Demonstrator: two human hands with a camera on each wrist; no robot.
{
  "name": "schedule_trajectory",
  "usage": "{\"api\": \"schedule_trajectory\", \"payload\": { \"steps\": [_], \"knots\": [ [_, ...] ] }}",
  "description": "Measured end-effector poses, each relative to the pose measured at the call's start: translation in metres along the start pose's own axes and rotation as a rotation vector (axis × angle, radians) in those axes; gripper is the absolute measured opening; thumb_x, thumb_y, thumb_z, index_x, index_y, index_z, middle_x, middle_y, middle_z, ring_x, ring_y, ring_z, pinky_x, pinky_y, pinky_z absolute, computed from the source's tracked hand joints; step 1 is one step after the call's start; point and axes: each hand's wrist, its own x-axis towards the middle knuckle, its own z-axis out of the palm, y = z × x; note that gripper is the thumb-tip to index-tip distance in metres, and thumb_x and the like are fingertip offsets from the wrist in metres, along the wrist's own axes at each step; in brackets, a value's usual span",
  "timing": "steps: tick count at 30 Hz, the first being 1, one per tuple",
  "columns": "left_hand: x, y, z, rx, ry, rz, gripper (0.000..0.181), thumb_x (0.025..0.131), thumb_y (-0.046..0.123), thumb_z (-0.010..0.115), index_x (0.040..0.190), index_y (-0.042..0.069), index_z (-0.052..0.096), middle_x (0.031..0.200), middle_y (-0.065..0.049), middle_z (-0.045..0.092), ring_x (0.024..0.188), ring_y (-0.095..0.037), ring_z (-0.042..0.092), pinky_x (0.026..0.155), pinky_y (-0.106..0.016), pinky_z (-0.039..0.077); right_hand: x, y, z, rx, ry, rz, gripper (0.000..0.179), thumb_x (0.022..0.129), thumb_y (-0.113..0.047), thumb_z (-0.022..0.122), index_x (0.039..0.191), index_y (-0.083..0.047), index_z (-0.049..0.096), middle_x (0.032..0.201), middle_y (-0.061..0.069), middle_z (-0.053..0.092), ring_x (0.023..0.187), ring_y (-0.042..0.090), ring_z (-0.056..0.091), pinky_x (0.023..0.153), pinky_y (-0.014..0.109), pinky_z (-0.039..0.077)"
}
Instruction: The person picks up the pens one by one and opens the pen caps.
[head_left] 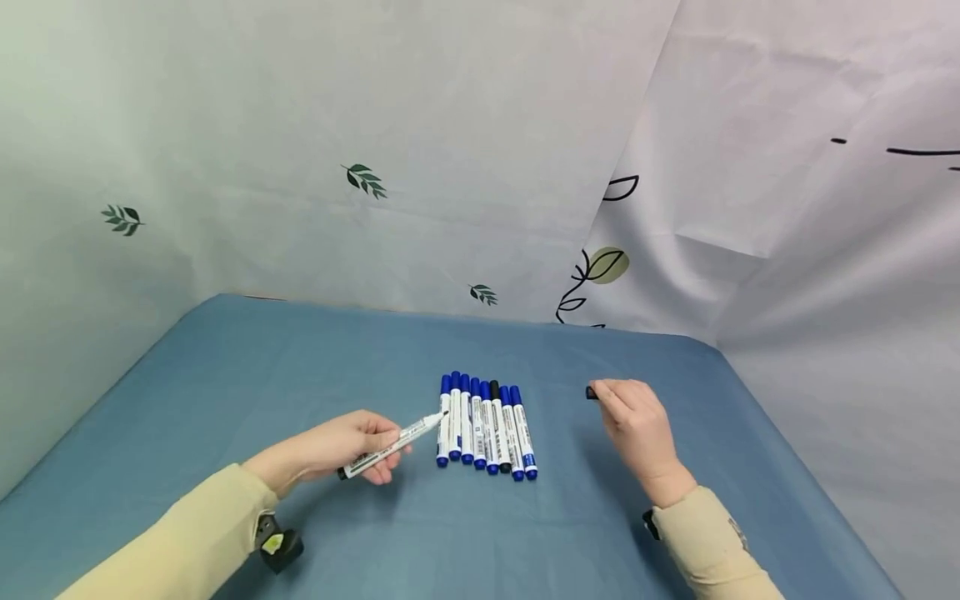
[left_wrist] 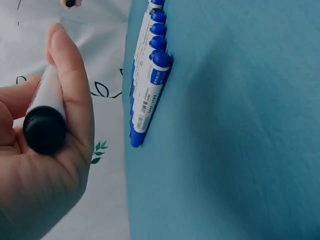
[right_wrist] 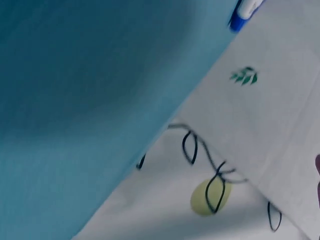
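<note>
My left hand (head_left: 367, 446) grips an uncapped white marker (head_left: 397, 444) with a black end, its bare tip pointing right toward the row of markers. In the left wrist view the marker's black end (left_wrist: 45, 130) faces the camera between thumb and fingers. Off to the right, my right hand (head_left: 636, 423) pinches a small black cap (head_left: 592, 392) above the table. Between the hands lie several white markers (head_left: 480, 425) side by side, mostly with blue caps; one has a black cap (head_left: 494, 390). Only a sliver of the right hand shows at the right wrist view's edge.
A blue cloth (head_left: 315, 358) covers the table. Behind it hangs a pale curtain (head_left: 450, 125) printed with leaves, which also runs along the sides. Dark wrist devices (head_left: 279, 546) sit at both cuffs.
</note>
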Motion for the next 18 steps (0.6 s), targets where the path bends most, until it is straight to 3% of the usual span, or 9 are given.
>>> {"api": "schedule_trajectory", "payload": {
  "steps": [2, 5, 9, 18],
  "knots": [
    [0.002, -0.001, -0.001, -0.016, -0.016, 0.040, 0.039, 0.102, 0.017, 0.042, 0.114, -0.019, 0.050, 0.082, -0.006, 0.063, 0.069, -0.009, 0.064, 0.069, -0.026, 0.056, -0.003, 0.000, 0.000, 0.025, -0.071, -0.002, 0.034, 0.101, -0.010, 0.040, 0.096, 0.004, 0.071, 0.084, 0.014, 0.068, 0.074, 0.028, 0.063, 0.070, 0.040, 0.051],
    [0.005, -0.001, 0.002, -0.033, -0.021, 0.061, 0.039, 0.101, 0.017, 0.044, 0.113, -0.019, 0.049, 0.087, -0.009, 0.064, 0.074, -0.010, 0.065, 0.073, -0.028, 0.056, -0.003, -0.005, 0.001, 0.052, -0.106, 0.011, 0.015, 0.089, 0.005, 0.059, 0.099, 0.005, 0.070, 0.086, 0.015, 0.069, 0.076, 0.029, 0.064, 0.070, 0.041, 0.052],
    [0.002, -0.002, 0.003, -0.034, 0.013, 0.053, 0.037, 0.101, 0.015, 0.043, 0.112, -0.019, 0.048, 0.090, -0.011, 0.064, 0.078, -0.012, 0.065, 0.075, -0.029, 0.056, -0.002, -0.010, 0.002, 0.065, -0.102, 0.039, 0.040, 0.060, 0.019, 0.076, 0.098, 0.006, 0.070, 0.085, 0.016, 0.069, 0.075, 0.029, 0.064, 0.069, 0.042, 0.052],
    [-0.004, -0.007, -0.005, -0.050, 0.088, 0.051, 0.035, 0.098, 0.014, 0.047, 0.114, -0.017, 0.048, 0.093, -0.011, 0.064, 0.084, -0.013, 0.066, 0.079, -0.032, 0.056, -0.001, -0.017, 0.004, 0.094, -0.149, 0.059, 0.036, 0.061, 0.013, 0.079, 0.095, 0.006, 0.071, 0.083, 0.014, 0.069, 0.075, 0.026, 0.065, 0.068, 0.038, 0.054]
  ]
}}
